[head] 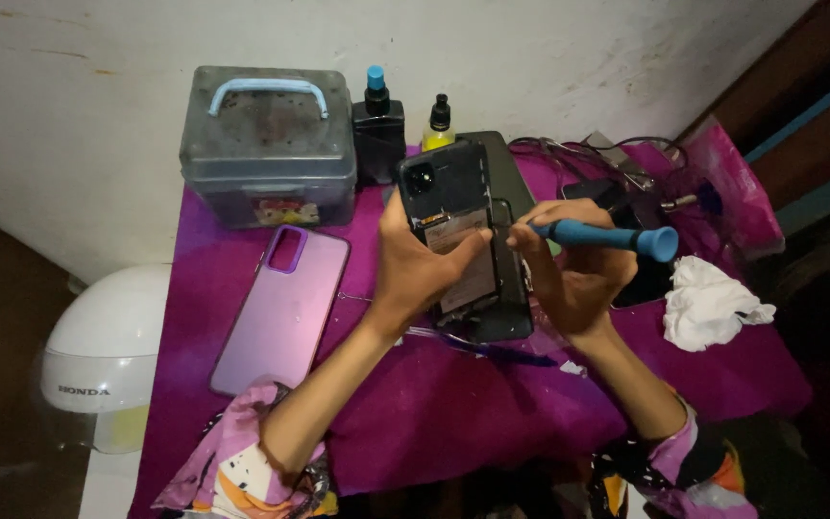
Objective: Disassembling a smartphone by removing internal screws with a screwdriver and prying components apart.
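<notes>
My left hand (413, 272) holds an opened black phone (461, 240) upright above the purple cloth, thumb pressed across its exposed inner back. My right hand (573, 274) grips a blue-handled screwdriver (607, 236), its tip meeting the phone's right edge near the top. The phone's camera corner points up and away from me. A dark flat panel (506, 168) lies just behind the phone.
A pink phone back cover (280, 308) lies left on the purple cloth (453, 404). Behind stand a grey lidded box (266, 144) with a blue handle, a dark bottle (378, 135) and a yellow bottle (438, 130). Cables (607, 159), a crumpled white tissue (708, 303), a white helmet (103, 356) at left.
</notes>
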